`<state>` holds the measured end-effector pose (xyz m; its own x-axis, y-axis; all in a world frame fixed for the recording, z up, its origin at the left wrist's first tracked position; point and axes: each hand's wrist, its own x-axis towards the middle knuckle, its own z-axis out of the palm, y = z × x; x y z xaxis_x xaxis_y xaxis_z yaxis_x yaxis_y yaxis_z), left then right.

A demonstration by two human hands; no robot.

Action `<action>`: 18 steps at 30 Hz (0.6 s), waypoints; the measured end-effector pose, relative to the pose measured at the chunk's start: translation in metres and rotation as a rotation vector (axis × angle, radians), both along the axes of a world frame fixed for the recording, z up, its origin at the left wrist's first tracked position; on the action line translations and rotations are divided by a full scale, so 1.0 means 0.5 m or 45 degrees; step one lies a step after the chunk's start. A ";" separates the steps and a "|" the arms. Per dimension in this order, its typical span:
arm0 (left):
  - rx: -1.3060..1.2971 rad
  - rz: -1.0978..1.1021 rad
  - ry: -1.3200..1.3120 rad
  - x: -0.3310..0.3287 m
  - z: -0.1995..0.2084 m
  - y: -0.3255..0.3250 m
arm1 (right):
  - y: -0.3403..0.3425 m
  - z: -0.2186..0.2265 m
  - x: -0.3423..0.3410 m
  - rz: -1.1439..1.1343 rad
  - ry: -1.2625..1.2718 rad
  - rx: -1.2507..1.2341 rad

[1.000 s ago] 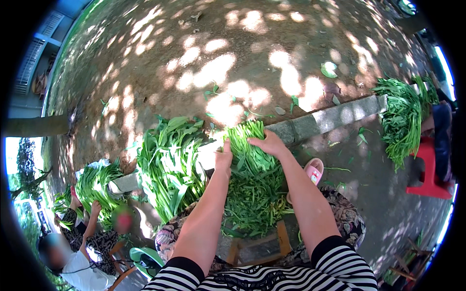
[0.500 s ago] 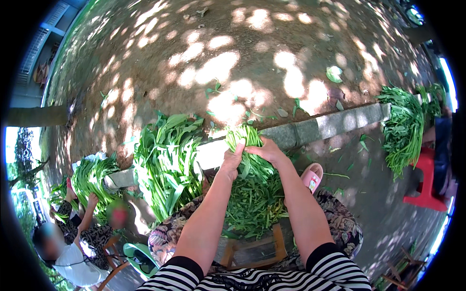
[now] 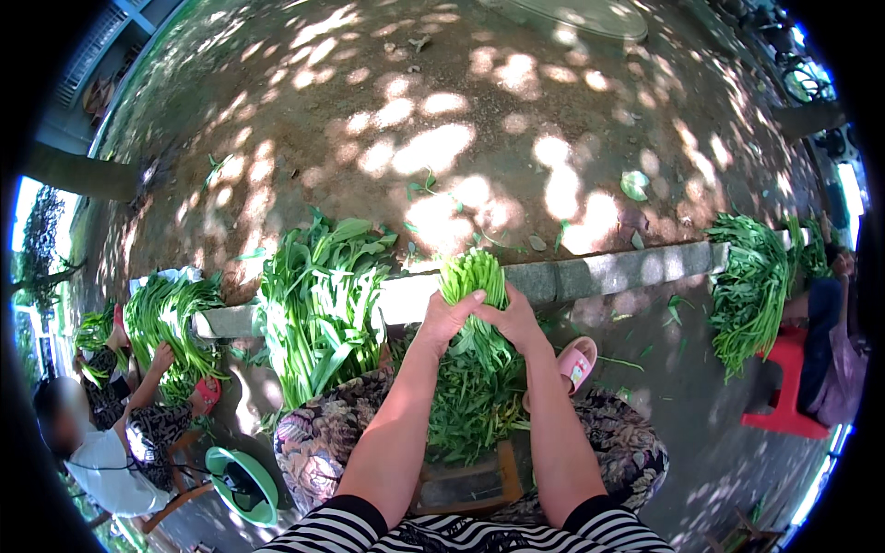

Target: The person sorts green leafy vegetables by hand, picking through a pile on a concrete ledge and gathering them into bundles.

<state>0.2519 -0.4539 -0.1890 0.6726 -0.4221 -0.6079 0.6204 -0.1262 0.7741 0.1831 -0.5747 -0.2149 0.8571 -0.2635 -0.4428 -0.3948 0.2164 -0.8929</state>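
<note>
A bunch of long-stemmed leafy greens [image 3: 472, 276] is clasped between my two hands over the concrete curb. Its pale cut stem ends point away from me, and the leaves hang back toward my lap. My left hand [image 3: 446, 320] wraps the bunch's left side, thumb laid across the stems. Closed on the right side is my right hand [image 3: 514, 324], its thumb nearly meeting the left one. Below my wrists lies a heap of loose leafy greens [image 3: 475, 415] between my knees. A big pile of broad-leaved greens [image 3: 318, 304] drapes over the curb left of my hands.
The concrete curb [image 3: 636, 267] crosses in front of me. Another greens pile [image 3: 751, 286] lies at right by a red plastic stool [image 3: 788, 387]. At left, a seated person [image 3: 106, 465] handles more greens [image 3: 166, 318] beside a green basin [image 3: 244, 488]. A pink slipper [image 3: 578, 359] shows near my right forearm.
My hands have drawn in around the bunch, and its stem ends now stand more evenly together. The view has shifted slightly. At left, the seated person's head has turned or moved a little.
</note>
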 end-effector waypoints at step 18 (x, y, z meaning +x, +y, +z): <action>-0.883 -0.438 -0.436 -0.150 0.323 -0.094 | -0.092 0.448 -0.195 -0.128 -0.469 -0.762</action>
